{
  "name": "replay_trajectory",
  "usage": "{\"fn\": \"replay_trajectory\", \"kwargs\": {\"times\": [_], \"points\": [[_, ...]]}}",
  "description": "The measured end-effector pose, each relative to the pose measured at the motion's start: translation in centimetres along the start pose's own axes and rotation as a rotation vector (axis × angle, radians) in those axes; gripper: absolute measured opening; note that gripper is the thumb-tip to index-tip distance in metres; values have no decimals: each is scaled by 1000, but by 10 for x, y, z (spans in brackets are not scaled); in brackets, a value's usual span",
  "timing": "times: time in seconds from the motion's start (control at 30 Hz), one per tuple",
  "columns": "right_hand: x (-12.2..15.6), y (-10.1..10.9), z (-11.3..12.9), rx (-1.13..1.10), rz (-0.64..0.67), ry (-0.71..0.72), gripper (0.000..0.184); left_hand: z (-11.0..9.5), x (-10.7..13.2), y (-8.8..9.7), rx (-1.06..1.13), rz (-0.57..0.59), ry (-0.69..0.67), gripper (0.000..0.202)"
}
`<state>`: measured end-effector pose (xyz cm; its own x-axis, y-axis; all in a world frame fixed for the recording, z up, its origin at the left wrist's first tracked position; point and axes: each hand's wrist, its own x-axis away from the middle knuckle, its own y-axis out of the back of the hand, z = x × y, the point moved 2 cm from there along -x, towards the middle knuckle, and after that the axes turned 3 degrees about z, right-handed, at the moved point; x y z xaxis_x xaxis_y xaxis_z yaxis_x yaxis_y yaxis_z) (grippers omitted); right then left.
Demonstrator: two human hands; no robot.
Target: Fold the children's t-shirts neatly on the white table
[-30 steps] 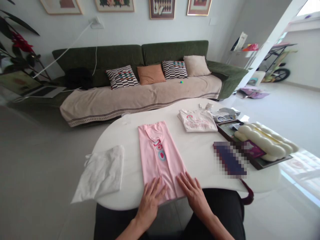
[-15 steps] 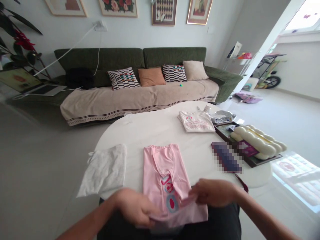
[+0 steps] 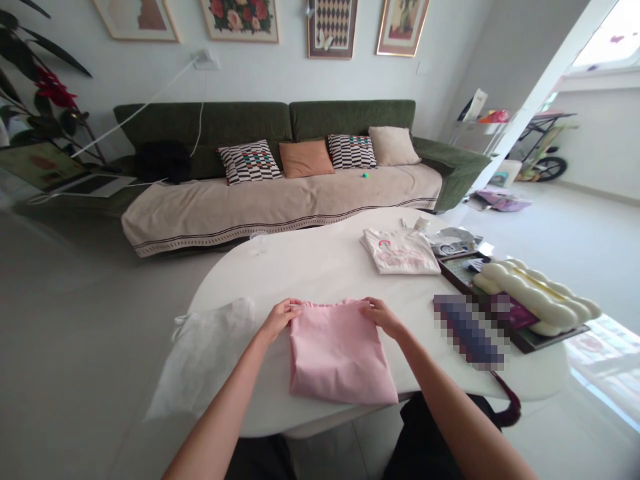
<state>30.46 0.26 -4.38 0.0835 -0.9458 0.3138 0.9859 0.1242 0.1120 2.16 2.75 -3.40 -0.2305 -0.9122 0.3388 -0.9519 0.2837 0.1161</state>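
Note:
A pink shirt lies folded over into a near square at the table's front edge, its printed front now hidden. My left hand is closed at its far left corner, with the thumb on top and the fingers at the edge. At the far right corner my right hand pinches the cloth in the same way. Beside my left forearm a light grey garment lies spread, partly hanging past the table's edge.
On the white table lies a folded white shirt. To the right are a pixelated dark blue object with a dark red strap, and a tray bearing a puffy cream case. A green sofa stands behind.
Both hands have carried the shirt's near end away from me onto its far end, folding it in half and covering the print. My view has shifted slightly.

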Motion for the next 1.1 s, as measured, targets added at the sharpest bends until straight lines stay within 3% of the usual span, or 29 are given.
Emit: {"fn": "replay_trajectory", "kwargs": {"times": [0.2, 0.27, 0.37, 0.43, 0.57, 0.73, 0.83, 1.1], "points": [[-11, -5, -4, -1, -161, -18, 32, 4, -12, -12, -18, -267, -25, 38], [-5, -5, -5, -12, -193, -34, 42, 9, -3, -15, -14, -338, -15, 45], [23, 0, -9, -54, -195, -72, 50, 20, 29, -14, 27, -375, 15, 46], [49, 5, -16, -90, -172, -115, 47, 28, 58, -14, 138, -296, 72, 42], [98, 11, -31, -144, -64, -198, 31, 32, 106, -22, 270, 51, 166, 37], [115, 0, -35, -205, 105, -257, 22, 15, 120, -34, 229, 302, 176, 43], [110, -8, -35, -258, 150, -272, 20, 15, 114, -36, 190, 310, 258, 38], [109, -13, -40, -323, 223, -287, 23, 44, 111, -31, 220, 240, 419, 35]]}}
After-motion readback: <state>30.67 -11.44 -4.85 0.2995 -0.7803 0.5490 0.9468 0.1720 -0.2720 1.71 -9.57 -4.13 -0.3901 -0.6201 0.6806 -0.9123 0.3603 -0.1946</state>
